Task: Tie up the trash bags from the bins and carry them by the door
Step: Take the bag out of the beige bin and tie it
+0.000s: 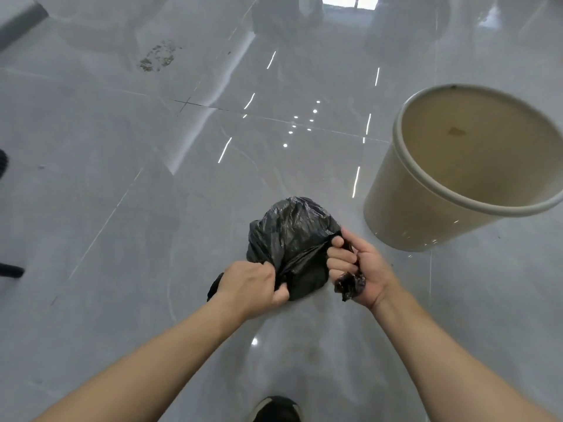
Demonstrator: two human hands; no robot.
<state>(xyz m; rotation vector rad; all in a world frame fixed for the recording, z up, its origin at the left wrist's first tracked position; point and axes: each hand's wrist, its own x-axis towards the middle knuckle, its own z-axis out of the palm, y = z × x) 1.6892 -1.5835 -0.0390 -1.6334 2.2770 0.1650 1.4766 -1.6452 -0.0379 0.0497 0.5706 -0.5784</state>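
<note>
A small black trash bag (291,239) hangs between my two hands above the grey floor. My left hand (253,286) is closed on the bag's left top edge, with a bunched end sticking out behind the fist. My right hand (358,266) grips the right top edge, and a crumpled end of plastic pokes out below its fingers. A cream round bin (396,208) stands to the right with no liner in it; a small stain shows on its inside bottom.
Glossy grey floor tiles (122,178) reflect ceiling lights. A dirty smudge (160,57) marks the floor at the back left. Dark chair parts (9,271) show at the left edge. My dark shoe (275,409) is at the bottom.
</note>
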